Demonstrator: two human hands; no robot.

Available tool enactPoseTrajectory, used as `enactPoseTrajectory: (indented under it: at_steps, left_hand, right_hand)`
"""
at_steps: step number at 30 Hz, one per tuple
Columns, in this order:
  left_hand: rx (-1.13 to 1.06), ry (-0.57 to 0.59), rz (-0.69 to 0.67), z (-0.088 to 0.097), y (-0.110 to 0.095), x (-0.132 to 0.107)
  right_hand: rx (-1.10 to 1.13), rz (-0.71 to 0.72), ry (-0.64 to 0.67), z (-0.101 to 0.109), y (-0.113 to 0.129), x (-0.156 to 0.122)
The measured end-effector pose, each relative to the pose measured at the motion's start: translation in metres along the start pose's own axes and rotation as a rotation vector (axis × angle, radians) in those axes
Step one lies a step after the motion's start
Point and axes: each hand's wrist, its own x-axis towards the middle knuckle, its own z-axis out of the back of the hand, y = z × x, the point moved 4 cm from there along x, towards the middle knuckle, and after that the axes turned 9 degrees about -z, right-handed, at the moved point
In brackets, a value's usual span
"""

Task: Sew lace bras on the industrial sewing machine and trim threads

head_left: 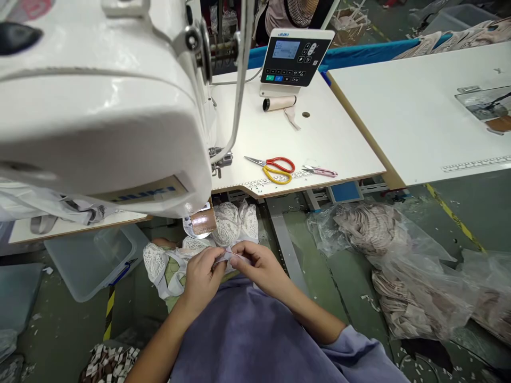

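Note:
In my lap lies a white lace garment (235,221) with pale straps. My left hand (203,274) and my right hand (255,263) meet over its middle. Both pinch a narrow white strap of the garment between fingers and thumbs, fingertips nearly touching. The lace cups spread above and to the left of my hands, just under the table edge. A large white sewing machine (99,106) hangs over the upper left and hides part of the garment.
The white table (319,138) carries red-and-yellow scissors (275,167), small pink thread snips (321,171), a beige spool (279,102) and a control panel (293,56). A clear plastic bin (96,260) sits lower left. Plastic bags of beige pieces (399,266) lie on the floor at right.

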Motion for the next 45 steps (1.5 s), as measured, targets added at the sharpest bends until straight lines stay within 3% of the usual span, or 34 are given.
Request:
enactPoseTrajectory:
  at_steps: [5, 13, 15, 19, 21, 23, 25, 27, 29, 33, 36, 41, 45]
  left_hand:
    - [-0.012, 0.045, 0.052, 0.002, 0.000, 0.000]
    - [-0.091, 0.100, 0.203, 0.000, 0.008, -0.005]
    - [-0.172, 0.221, 0.300, -0.003, 0.011, -0.005]
    - [-0.546, 0.572, 0.434, -0.014, 0.010, -0.007]
    - [-0.747, 0.638, 0.476, -0.016, 0.007, -0.007]
    - [-0.872, 0.617, 0.541, -0.016, 0.006, -0.007]
    - [-0.946, 0.567, 0.596, -0.015, 0.006, -0.007]
    - [-0.977, 0.519, 0.625, -0.013, 0.006, -0.007]
    - [-0.961, 0.467, 0.633, -0.011, 0.008, -0.007]
    - [-0.873, 0.396, 0.644, -0.005, 0.013, -0.009]
    - [-0.867, 0.391, 0.652, -0.001, 0.013, -0.008]
    - [-0.853, 0.329, 0.680, 0.008, 0.017, -0.009]
    - [-0.906, 0.221, 0.743, 0.025, 0.035, -0.019]
  right_hand:
    - [-0.138, 0.013, -0.023, 0.007, 0.005, -0.001]
    - [0.191, -0.104, 0.024, 0.009, -0.009, 0.004]
    - [0.148, -0.048, 0.049, 0.016, -0.005, 0.006]
    - [-0.305, 0.116, 0.134, 0.034, 0.016, 0.014]
    - [-0.432, 0.144, 0.180, 0.043, 0.021, 0.025]
    - [-0.445, 0.146, 0.145, 0.052, 0.017, 0.040]
    - [-0.452, 0.174, -0.016, 0.063, 0.005, 0.053]
    - [-0.452, 0.193, -0.192, 0.074, -0.016, 0.061]
    - [-0.365, 0.118, -0.227, 0.082, -0.047, 0.062]
    - [-0.146, -0.143, 0.093, 0.080, -0.113, 0.052]
    - [-0.160, -0.223, 0.292, 0.076, -0.138, 0.040]
    - [-0.172, -0.295, 0.410, 0.076, -0.136, 0.031]
    - [-0.045, -0.313, 0.425, 0.079, -0.126, 0.024]
